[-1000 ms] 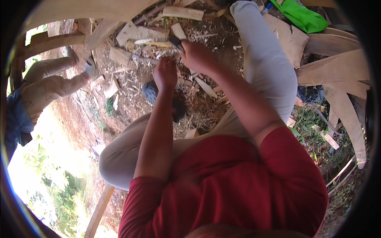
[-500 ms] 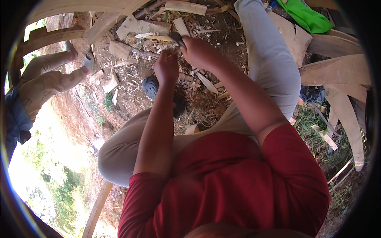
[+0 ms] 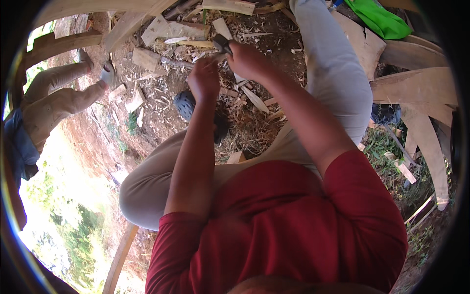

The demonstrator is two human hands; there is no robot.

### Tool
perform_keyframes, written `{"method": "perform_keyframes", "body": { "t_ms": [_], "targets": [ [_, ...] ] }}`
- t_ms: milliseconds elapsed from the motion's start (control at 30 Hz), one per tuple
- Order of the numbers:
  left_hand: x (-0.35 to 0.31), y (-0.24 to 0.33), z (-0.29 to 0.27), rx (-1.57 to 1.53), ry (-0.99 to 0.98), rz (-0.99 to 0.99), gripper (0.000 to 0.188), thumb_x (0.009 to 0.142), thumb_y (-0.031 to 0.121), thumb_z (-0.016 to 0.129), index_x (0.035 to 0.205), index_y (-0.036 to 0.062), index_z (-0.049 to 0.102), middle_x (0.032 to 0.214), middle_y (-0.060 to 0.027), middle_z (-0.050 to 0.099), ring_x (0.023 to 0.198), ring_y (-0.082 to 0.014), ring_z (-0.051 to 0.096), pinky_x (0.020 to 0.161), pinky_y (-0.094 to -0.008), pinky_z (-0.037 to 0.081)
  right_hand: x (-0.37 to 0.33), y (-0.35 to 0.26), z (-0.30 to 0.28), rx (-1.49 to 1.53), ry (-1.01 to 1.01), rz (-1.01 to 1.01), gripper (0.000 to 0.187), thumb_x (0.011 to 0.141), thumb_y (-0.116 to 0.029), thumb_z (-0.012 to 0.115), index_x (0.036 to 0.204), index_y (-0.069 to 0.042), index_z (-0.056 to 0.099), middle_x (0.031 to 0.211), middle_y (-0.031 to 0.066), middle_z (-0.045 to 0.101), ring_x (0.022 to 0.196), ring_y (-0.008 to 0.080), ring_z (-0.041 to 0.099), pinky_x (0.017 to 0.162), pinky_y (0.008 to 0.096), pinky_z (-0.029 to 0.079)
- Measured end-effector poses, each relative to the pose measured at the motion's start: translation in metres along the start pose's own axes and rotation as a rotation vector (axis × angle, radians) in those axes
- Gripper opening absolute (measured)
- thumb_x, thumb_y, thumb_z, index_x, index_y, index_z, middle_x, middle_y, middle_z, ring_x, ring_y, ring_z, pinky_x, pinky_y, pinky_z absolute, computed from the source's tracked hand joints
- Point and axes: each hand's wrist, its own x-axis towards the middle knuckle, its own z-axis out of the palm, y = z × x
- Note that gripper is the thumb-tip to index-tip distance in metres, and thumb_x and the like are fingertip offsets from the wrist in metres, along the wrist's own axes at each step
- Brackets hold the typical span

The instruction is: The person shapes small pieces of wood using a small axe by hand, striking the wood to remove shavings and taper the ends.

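Note:
My right hand (image 3: 245, 60) is closed around a tool with a dark, blocky metal head (image 3: 222, 44). Its handle is mostly hidden by the fingers, so the exact kind of tool is unclear. Just left of it, my left hand (image 3: 204, 78) is closed, its fingers gripping a short pale piece, apparently wood (image 3: 217, 57), that reaches toward the tool head. Whether the head touches that piece cannot be made out. Both hands are held over ground strewn with wood chips (image 3: 254, 46), between my legs.
Wooden offcuts (image 3: 146, 59) lie beyond my hands. Curved planks (image 3: 416, 88) stack up at the right, near a bright green cloth or bag (image 3: 379, 18). A dark shoe (image 3: 184, 105) shows beside my left forearm. Another person's legs (image 3: 58, 95) are at the far left.
The tool head has lifted slightly and turned, showing more of its face. My left hand has shifted a little, and the pale piece in it now shows. The other person's legs moved slightly left.

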Motion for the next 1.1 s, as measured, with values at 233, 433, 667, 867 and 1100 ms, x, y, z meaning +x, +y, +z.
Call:
{"method": "perform_keyframes", "body": {
  "t_ms": [233,433,667,867,1100],
  "targets": [
    [0.001,0.000,0.000,-0.026,0.024,0.094,0.022,0.091,0.019,0.079,0.108,0.0062,0.073,0.093,-0.0165,0.078,0.091,-0.0318,0.079,0.079,-0.0410,0.061,-0.009,-0.022,-0.006,-0.083,0.031,-0.069,0.032,0.103,-0.025,0.058,0.125,-0.002,0.062,0.098,0.0206,0.074,0.094,0.0377,0.074,0.083,0.0517,0.058],
    [-0.001,0.004,-0.002,-0.059,-0.045,0.054,0.023,0.091,0.020,0.077,0.108,0.0061,0.072,0.094,-0.0189,0.078,0.087,-0.0322,0.079,0.077,-0.0422,0.060,0.004,0.010,0.009,-0.076,-0.072,0.052,0.031,0.103,-0.024,0.058,0.126,-0.003,0.061,0.097,0.0201,0.075,0.092,0.0370,0.075,0.080,0.0505,0.059],
    [0.001,-0.002,0.001,-0.098,0.027,0.130,0.018,0.091,0.021,0.077,0.104,0.0086,0.073,0.090,-0.0196,0.077,0.084,-0.0371,0.077,0.074,-0.0446,0.059,0.006,-0.006,-0.014,-0.039,0.072,-0.093,0.031,0.105,-0.025,0.056,0.126,-0.002,0.061,0.093,0.0206,0.072,0.080,0.0355,0.073,0.071,0.0494,0.056],
    [0.006,-0.004,0.003,-0.005,0.003,0.108,0.021,0.090,0.023,0.079,0.106,0.0097,0.074,0.089,-0.0183,0.076,0.082,-0.0374,0.075,0.075,-0.0450,0.058,0.016,0.027,0.012,-0.105,-0.131,0.139,0.034,0.102,-0.024,0.057,0.125,0.002,0.060,0.100,0.0232,0.074,0.097,0.0395,0.074,0.085,0.0519,0.058],
    [0.004,0.001,0.004,-0.089,0.054,0.134,0.018,0.091,0.023,0.077,0.102,0.0092,0.075,0.089,-0.0160,0.078,0.084,-0.0366,0.076,0.076,-0.0445,0.059,0.011,-0.002,-0.023,0.023,0.175,-0.135,0.033,0.105,-0.029,0.057,0.122,-0.001,0.062,0.092,0.0217,0.073,0.088,0.0382,0.074,0.077,0.0503,0.056]
  ]
}}
